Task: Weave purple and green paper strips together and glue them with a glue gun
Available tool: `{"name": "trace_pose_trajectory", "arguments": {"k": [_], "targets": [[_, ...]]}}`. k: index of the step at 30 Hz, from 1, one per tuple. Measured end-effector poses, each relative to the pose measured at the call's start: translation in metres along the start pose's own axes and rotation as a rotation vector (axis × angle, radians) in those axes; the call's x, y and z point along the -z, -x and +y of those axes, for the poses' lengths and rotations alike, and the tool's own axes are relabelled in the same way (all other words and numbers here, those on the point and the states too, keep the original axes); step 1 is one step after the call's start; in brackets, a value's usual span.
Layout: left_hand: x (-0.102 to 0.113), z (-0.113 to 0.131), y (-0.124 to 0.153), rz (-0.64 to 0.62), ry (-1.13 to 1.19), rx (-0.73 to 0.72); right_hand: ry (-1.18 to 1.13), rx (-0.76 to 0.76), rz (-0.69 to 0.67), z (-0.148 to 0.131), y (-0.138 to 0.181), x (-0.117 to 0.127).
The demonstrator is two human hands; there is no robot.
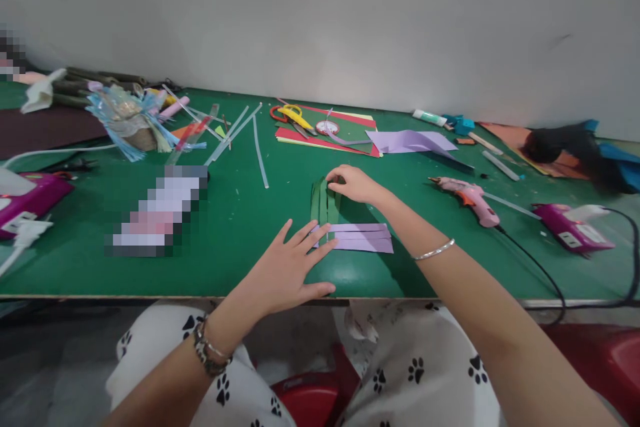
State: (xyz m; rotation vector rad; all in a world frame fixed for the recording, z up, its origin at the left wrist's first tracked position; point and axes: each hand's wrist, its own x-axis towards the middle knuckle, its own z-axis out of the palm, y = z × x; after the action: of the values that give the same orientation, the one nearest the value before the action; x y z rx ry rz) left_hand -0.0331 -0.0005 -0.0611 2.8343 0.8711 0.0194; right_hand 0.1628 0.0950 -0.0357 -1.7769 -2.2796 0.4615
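Observation:
Purple paper strips lie side by side on the table before me, with green paper strips running away from their left end. My left hand has its fingers spread, the fingertips resting on the left end of the purple strips where the two colours meet. At the far end of the green strips, my right hand is closed in a pinch on a green strip that stands slightly raised. My fingers partly cover how the strips cross, so whether they are woven I cannot tell.
Yellow-handled scissors, a tape roll and purple paper sit at the back. A pink glue gun lies right, wired near a magenta power strip. Clear glue sticks and a blurred object lie left.

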Motion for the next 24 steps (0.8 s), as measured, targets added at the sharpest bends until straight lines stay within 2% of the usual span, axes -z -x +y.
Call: {"name": "trace_pose_trajectory", "arguments": {"k": [8,12,18,24], "targets": [[0.0,0.001,0.0,-0.014,-0.006,0.0,-0.032,-0.004,-0.022,-0.002,0.003,0.003],[-0.001,0.0,0.001,0.014,0.0,-0.01,-0.043,0.072,-0.149,-0.001,0.004,0.012],[-0.003,-0.001,0.0,0.03,-0.001,-0.013,0.106,0.17,-0.341,-0.004,0.019,0.02],[-0.004,0.0,0.0,0.053,-0.001,-0.02,0.169,0.214,-0.306,-0.012,0.034,0.022]]}}
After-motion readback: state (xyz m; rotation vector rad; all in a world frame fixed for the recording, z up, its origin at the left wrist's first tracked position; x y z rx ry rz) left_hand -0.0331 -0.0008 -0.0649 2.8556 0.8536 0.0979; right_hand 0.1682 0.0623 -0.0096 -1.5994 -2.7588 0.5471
